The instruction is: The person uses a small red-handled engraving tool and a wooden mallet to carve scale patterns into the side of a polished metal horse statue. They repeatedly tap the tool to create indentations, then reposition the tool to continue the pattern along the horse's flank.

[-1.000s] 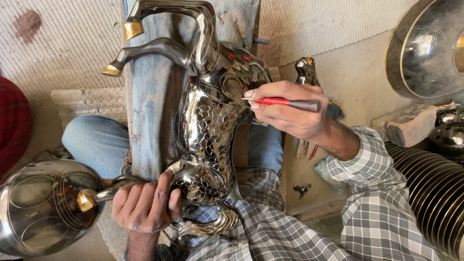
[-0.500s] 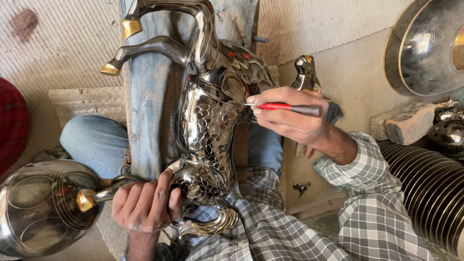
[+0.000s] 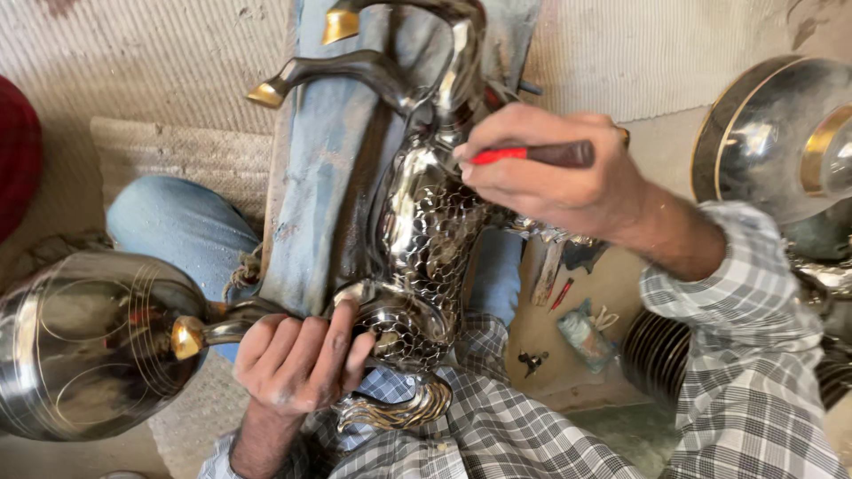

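Gripping a red-handled tool [image 3: 532, 153], the right hand [image 3: 555, 182] sets its tip on the horse [image 3: 417, 239], a shiny metal figure lying across a denim-covered board [image 3: 315, 177] on the lap. Left hand [image 3: 297, 359] is closed around the horse's rear, fingers [image 3: 342, 333] curled over a hind leg. Horse lies between both hands, gold hooves [image 3: 266, 94] beyond the left hand. A steel pot [image 3: 89, 346] sits just left of the left hand; another vessel [image 3: 772, 133] lies right of the right hand.
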